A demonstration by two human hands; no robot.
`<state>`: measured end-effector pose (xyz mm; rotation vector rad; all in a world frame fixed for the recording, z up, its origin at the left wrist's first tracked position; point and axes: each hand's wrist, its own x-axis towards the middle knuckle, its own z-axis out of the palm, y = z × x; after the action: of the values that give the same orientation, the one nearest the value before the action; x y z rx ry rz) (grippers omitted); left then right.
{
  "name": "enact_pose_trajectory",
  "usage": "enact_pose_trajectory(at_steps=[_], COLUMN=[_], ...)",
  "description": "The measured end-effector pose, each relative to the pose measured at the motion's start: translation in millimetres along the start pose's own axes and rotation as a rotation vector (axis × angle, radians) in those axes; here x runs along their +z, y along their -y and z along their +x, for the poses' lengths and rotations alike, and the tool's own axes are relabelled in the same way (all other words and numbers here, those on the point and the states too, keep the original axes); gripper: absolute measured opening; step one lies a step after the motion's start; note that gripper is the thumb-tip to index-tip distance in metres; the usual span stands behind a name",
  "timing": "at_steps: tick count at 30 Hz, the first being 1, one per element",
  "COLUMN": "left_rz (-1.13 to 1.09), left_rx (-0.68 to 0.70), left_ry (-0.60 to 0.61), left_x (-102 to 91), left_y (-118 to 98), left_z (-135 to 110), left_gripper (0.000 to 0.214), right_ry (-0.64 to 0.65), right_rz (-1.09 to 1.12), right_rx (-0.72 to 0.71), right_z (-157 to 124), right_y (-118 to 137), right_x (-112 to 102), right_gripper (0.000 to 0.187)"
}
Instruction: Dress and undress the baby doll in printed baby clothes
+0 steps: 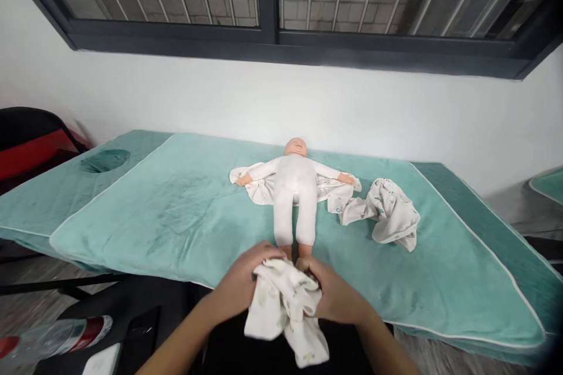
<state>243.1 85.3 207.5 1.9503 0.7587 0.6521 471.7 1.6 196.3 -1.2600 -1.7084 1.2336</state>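
Observation:
A baby doll point(295, 190) in a white bodysuit lies on its back on the teal towel point(176, 211), arms spread, feet toward me. Under its torso lies an opened printed garment point(259, 187). My left hand point(240, 284) and my right hand point(336, 296) both grip a bunched white printed garment point(284, 307) right at the doll's feet, which are hidden behind the cloth. The cloth's lower part hangs down over the bed edge.
Another crumpled printed garment point(389, 214) lies on the towel to the doll's right. The bed has a face hole point(105, 159) at the far left. A plastic bottle point(57, 334) and a black stool point(132, 310) sit low at left. A white wall stands behind.

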Motion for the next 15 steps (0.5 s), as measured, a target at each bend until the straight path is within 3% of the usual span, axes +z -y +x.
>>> enact_pose_trajectory(at_steps=[3, 4, 5, 7, 9, 11, 13, 15], left_rz=[0.169, 0.195, 0.205, 0.179, 0.112, 0.028, -0.028, 0.014], left_rx=[0.194, 0.228, 0.252, 0.277, 0.281, 0.218, 0.086, -0.024], left_ry=[-0.227, -0.3, -0.372, -0.511, -0.663, -0.77, -0.802, -0.76], left_x=[-31.6, -40.4, -47.8, -58.7, -66.1, -72.6, -78.3, -80.8], left_y=[-1, 0, 1, 7, 20, 42, 69, 92], left_z=[25, 32, 40, 53, 67, 80, 88, 89], left_gripper=[0.019, 0.018, 0.018, 0.017, 0.017, 0.021, 0.028, 0.034], right_ry=[0.29, 0.319, 0.286, 0.097, -0.075, -0.163, -0.223, -0.258], right_rz=[-0.066, -0.038, 0.011, 0.128, 0.194, 0.141, -0.029, -0.206], right_rx=[-0.015, -0.017, -0.029, -0.089, -0.153, -0.176, -0.197, -0.259], right_z=[29, 41, 53, 79, 106, 129, 145, 155], right_y=[23, 28, 31, 32, 24, 12, -2, -14], right_x=[-39, -48, -53, -53, -44, -32, -27, -29], right_gripper=[0.051, 0.048, 0.044, 0.034, 0.03, 0.03, 0.029, 0.029])
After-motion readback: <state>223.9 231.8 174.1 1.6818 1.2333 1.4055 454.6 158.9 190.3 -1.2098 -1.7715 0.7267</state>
